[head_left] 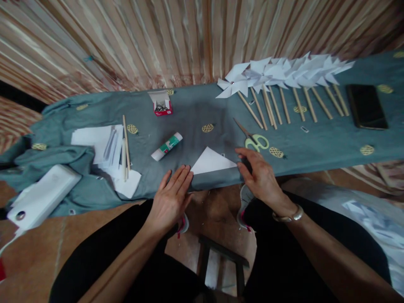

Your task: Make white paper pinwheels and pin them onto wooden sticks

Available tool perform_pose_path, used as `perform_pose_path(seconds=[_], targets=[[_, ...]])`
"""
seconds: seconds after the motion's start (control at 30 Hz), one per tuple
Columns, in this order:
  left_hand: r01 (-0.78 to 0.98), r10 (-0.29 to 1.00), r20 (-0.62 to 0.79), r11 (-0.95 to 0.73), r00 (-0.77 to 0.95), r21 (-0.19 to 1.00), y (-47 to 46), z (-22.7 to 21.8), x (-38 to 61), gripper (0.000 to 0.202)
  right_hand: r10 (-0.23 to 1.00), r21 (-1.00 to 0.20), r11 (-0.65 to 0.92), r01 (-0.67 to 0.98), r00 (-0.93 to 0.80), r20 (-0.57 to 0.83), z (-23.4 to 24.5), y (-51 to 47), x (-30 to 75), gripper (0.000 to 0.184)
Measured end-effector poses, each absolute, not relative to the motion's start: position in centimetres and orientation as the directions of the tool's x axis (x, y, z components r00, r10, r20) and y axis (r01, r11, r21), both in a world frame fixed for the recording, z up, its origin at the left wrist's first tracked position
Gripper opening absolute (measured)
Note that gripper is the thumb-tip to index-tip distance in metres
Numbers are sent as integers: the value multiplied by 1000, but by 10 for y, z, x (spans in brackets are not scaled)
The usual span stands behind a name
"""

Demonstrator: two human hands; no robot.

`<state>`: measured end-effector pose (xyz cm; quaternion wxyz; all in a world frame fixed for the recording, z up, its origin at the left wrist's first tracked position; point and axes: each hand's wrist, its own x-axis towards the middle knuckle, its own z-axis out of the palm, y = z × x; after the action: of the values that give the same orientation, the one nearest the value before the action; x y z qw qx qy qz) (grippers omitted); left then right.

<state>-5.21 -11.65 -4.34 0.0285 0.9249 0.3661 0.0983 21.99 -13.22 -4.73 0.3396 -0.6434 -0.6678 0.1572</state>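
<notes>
A folded white paper triangle (211, 161) lies near the front edge of the grey-blue cloth (195, 109). My left hand (172, 194) rests flat beside the triangle's left corner, fingers stretched out and together. My right hand (259, 172) sits at the triangle's right corner with its fingers curled down on the cloth; whether it pinches anything is hidden. Green-handled scissors (254, 139) lie just beyond my right hand. A glue stick (166, 146) lies left of the paper.
A row of white paper pinwheels (284, 71) on wooden sticks lies at the back right, next to a black phone (366, 106). A small red box of pins (162, 104), a stack of white paper (101, 143) with sticks and a white device (41, 195) sit left.
</notes>
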Motion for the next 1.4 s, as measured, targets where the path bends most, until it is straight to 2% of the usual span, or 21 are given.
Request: perform_pose_path(seconds=[0.2,0.4,0.53,0.63,0.73,0.8,0.87,0.93,1.0,1.03,1.13,1.23,1.4], targets=[[678,699,187,-715,690,173,-119,-42,-56,49,968,-649,134,749,43,249,-48,-132,222,35],[684,702,222,-711,677,165,-119,-41,-52,43,974,-716,133,686,44,223,-40,-130,218,32],[692,705,218,-707,675,144,-120,-41,-51,42,980,-688,143,712,-3,201,-37,-125,208,26],[695,711,217,-702,669,158,-120,-40,-51,42,982,-708,125,695,16,189,-39,-121,204,14],[692,727,221,-686,650,222,-120,-39,-54,38,983,-767,102,633,52,173,-39,-119,207,8],[683,759,228,-650,611,333,-119,-37,-56,35,980,-792,109,600,71,188,-35,-120,211,7],[661,828,209,-546,521,515,-116,-33,-55,36,969,-799,145,584,79,233,-30,-122,214,7],[590,919,131,-343,373,731,-112,-27,-52,43,960,-789,188,584,58,272,-24,-126,215,7],[432,975,3,-101,222,896,-107,-18,-45,53,955,-778,233,584,15,297,-19,-130,213,9],[331,983,-63,2,174,944,-104,-13,-41,59,953,-774,252,581,-9,304,-16,-132,212,10],[148,956,-240,215,172,965,-96,-1,-29,66,943,-761,300,575,-55,330,-9,-137,210,12],[143,885,-361,333,294,932,-95,2,-20,53,932,-742,324,587,-64,356,-3,-138,210,13],[83,820,-427,430,382,899,-101,1,-12,55,921,-733,326,598,-26,388,4,-137,214,11]])
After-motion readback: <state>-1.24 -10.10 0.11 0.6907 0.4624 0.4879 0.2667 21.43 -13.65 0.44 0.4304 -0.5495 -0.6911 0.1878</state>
